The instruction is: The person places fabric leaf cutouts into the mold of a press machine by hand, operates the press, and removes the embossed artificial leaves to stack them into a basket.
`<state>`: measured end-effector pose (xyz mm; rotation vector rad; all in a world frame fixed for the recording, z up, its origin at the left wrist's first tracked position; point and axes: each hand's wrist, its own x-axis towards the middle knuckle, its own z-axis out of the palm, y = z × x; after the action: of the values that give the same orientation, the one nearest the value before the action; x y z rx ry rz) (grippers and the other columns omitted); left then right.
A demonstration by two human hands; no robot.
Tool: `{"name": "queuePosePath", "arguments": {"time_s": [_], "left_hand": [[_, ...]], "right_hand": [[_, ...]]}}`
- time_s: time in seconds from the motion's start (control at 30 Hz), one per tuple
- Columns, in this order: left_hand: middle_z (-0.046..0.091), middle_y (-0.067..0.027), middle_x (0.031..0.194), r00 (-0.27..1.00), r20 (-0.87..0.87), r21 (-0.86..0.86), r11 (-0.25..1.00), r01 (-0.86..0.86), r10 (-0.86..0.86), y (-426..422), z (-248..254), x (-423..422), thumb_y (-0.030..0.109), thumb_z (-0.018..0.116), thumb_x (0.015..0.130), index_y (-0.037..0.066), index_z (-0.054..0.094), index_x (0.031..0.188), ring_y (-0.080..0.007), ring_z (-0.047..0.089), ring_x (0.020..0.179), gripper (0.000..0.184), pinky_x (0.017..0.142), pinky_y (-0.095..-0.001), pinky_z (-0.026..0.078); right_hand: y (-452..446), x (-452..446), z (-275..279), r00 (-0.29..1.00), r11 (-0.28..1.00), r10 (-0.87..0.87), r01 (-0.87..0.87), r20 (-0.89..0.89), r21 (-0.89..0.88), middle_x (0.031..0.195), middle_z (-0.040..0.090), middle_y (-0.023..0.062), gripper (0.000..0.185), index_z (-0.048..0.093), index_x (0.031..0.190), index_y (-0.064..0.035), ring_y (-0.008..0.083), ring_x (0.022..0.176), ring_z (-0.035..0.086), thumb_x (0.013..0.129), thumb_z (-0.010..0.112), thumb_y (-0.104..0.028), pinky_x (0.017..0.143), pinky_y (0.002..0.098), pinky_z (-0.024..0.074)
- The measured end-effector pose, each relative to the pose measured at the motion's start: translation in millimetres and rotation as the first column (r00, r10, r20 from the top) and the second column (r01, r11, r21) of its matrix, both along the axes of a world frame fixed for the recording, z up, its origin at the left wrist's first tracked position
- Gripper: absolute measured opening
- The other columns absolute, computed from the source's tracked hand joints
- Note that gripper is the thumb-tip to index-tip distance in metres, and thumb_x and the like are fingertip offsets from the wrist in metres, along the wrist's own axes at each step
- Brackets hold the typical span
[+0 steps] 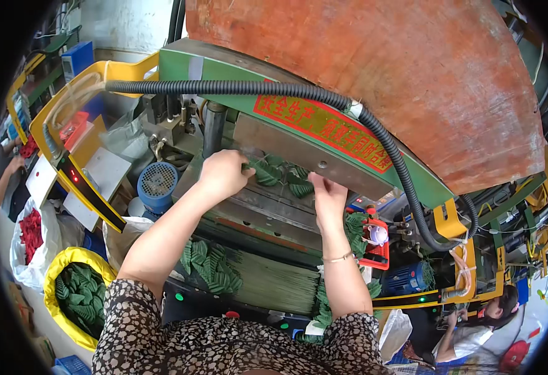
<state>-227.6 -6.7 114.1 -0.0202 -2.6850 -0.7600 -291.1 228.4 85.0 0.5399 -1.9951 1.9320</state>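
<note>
My left hand reaches into the gap of a green press, its fingers closed on the edge of a green artificial leaf. My right hand is across from it, thumb and fingers pinched at the edge of another green leaf. Both leaves lie on the metal bed below the press's upper block. The fingertips of both hands are partly hidden. Closer to my body, a pile of green leaves lies beside a bundle of thin green stems.
Yellow guard arms flank the press, and a black corrugated hose arches over it. A yellow sack of leaves stands at left. To the right are a red basket and a blue motor. Another person sits at lower right.
</note>
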Motion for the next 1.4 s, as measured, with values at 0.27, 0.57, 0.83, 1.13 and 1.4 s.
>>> {"name": "queuePosePath", "arguments": {"time_s": [0.27, 0.57, 0.83, 1.13, 1.4], "left_hand": [[0.067, -0.0182, 0.076, 0.990, 0.103, 0.159, 0.984, 0.079, -0.096, 9, 9, 25, 0.029, 0.073, 0.082, 0.005, 0.073, 0.086, -0.0364, 0.066, 0.076, 0.024, 0.069, -0.0429, 0.051], [0.068, -0.0163, 0.076, 0.900, 0.174, 0.396, 0.865, 0.308, -0.400, -39, -46, 154, 0.024, 0.067, 0.089, 0.002, 0.071, 0.082, -0.0325, 0.066, 0.072, 0.024, 0.067, -0.0391, 0.051], [0.069, -0.0150, 0.074, 0.674, 0.714, 0.139, 0.982, 0.129, -0.190, -86, -157, 268, 0.033, 0.075, 0.082, 0.005, 0.075, 0.081, -0.0312, 0.068, 0.071, 0.028, 0.067, -0.0387, 0.053], [0.069, -0.0161, 0.075, 0.825, 0.554, 0.229, 0.931, -0.285, 0.116, -72, -216, 291, 0.030, 0.079, 0.076, 0.003, 0.074, 0.079, -0.0327, 0.067, 0.070, 0.027, 0.066, -0.0395, 0.052], [0.066, -0.0154, 0.069, 0.931, 0.308, 0.115, 0.964, -0.241, 0.196, -59, -222, 299, 0.029, 0.080, 0.074, 0.005, 0.073, 0.075, -0.0342, 0.065, 0.065, 0.025, 0.062, -0.0404, 0.051]], "right_hand": [[-67, -41, 26, 0.955, 0.860, 0.096, 0.062, 0.280, -0.507, 0.134, 0.054, 0.0070, 0.040, 0.049, 0.133, -0.0073, 0.0213, 0.119, 0.052, 0.098, 0.056, -0.025, 0.095, 0.0383, 0.0471], [41, 34, 43, 0.912, 0.919, 0.182, -0.291, 0.368, 0.266, 0.079, 0.067, -0.0010, 0.004, 0.068, 0.091, -0.0114, 0.0062, 0.067, 0.058, 0.089, 0.069, -0.015, 0.056, 0.0226, 0.0414], [70, 227, -61, 0.947, 0.702, 0.062, -0.265, 0.314, 0.661, 0.075, 0.069, 0.0072, 0.014, 0.072, 0.089, -0.0078, 0.0183, 0.064, 0.065, 0.082, 0.077, -0.019, 0.060, 0.0288, 0.0506], [146, 311, -181, 0.953, 0.282, -0.240, -0.116, 0.187, 0.952, 0.067, 0.065, 0.0138, 0.033, 0.063, 0.070, -0.0087, 0.0359, 0.063, 0.064, 0.081, 0.075, -0.038, 0.055, 0.0449, 0.0495], [149, 318, -199, 0.951, 0.403, -0.289, 0.013, 0.114, 0.915, 0.065, 0.064, 0.0130, 0.036, 0.061, 0.069, -0.0093, 0.0350, 0.060, 0.063, 0.079, 0.075, -0.041, 0.052, 0.0447, 0.0475]]}}
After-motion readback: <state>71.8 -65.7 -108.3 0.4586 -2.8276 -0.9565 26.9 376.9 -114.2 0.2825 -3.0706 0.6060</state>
